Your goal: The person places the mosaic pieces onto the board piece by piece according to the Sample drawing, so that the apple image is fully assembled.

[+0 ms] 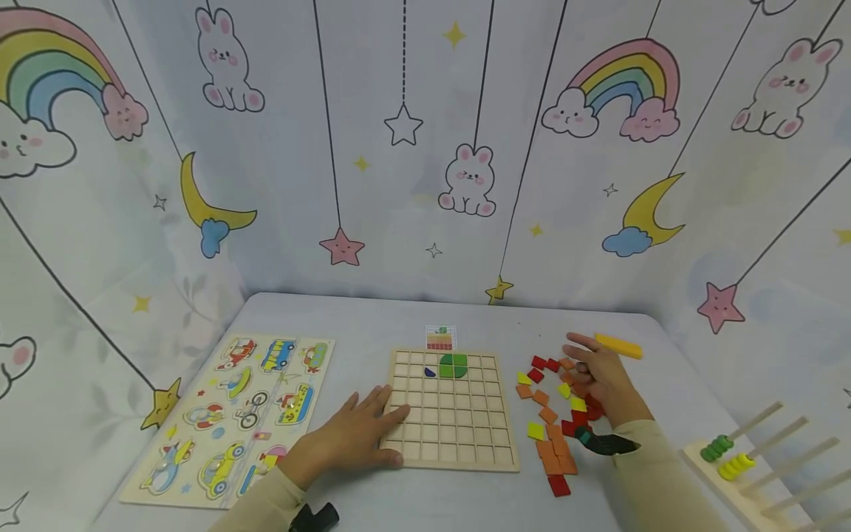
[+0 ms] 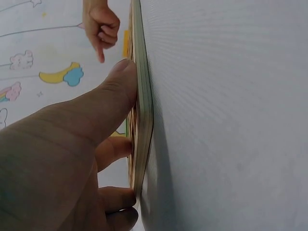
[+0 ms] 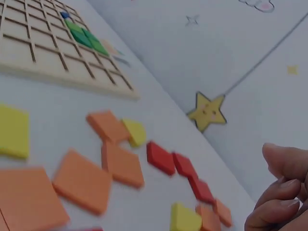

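My left hand [image 1: 355, 428] rests on the left edge of a wooden grid board [image 1: 452, 468], fingers spread over the cells. In the left wrist view its thumb [image 2: 108, 91] lies along the edge of the board. Green pieces [image 1: 454, 366] forming a rounded shape and a small blue piece [image 1: 430, 372] sit in the board's upper cells. My right hand [image 1: 598, 373] hovers over scattered tiles, index finger extended and the others loosely curled, with nothing visible between them. Near it are red tiles [image 1: 559, 485], orange tiles [image 1: 548, 415] and yellow tiles [image 1: 535, 431].
A small pattern card [image 1: 441, 338] lies behind the board. At left is a picture puzzle board [image 1: 269, 436] with vehicles. A yellow-orange bar [image 1: 618, 346] lies beyond my right hand. A wooden peg rack [image 1: 744, 488] with green and yellow beads stands at the front right.
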`<action>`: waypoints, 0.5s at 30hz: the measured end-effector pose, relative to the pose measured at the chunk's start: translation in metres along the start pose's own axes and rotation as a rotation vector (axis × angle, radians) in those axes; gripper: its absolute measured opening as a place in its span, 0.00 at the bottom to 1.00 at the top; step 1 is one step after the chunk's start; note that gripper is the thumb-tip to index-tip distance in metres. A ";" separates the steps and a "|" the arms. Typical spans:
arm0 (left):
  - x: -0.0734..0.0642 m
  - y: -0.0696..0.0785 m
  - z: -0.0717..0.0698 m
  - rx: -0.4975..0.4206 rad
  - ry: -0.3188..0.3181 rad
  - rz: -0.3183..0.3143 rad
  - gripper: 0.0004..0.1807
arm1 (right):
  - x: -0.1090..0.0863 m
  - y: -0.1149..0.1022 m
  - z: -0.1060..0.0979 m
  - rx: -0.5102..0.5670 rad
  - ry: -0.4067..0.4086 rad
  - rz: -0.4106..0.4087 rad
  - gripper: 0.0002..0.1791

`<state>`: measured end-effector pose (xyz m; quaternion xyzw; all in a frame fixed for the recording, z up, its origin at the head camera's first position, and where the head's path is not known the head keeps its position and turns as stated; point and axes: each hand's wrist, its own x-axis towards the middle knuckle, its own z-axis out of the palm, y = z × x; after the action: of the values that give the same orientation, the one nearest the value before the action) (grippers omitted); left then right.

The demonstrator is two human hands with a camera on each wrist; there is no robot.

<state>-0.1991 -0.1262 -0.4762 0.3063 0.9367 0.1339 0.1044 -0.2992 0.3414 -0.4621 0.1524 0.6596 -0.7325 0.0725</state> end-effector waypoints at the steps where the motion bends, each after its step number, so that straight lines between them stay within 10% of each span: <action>1: 0.000 0.000 0.000 -0.002 -0.002 -0.002 0.45 | 0.001 0.001 -0.010 -0.005 0.028 -0.001 0.19; 15: -0.001 0.001 0.000 -0.009 -0.011 -0.014 0.45 | 0.003 0.017 -0.056 -0.293 0.184 0.013 0.36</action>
<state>-0.1976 -0.1260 -0.4754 0.2998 0.9376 0.1359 0.1120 -0.2899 0.3949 -0.4834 0.2106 0.7621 -0.6111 0.0380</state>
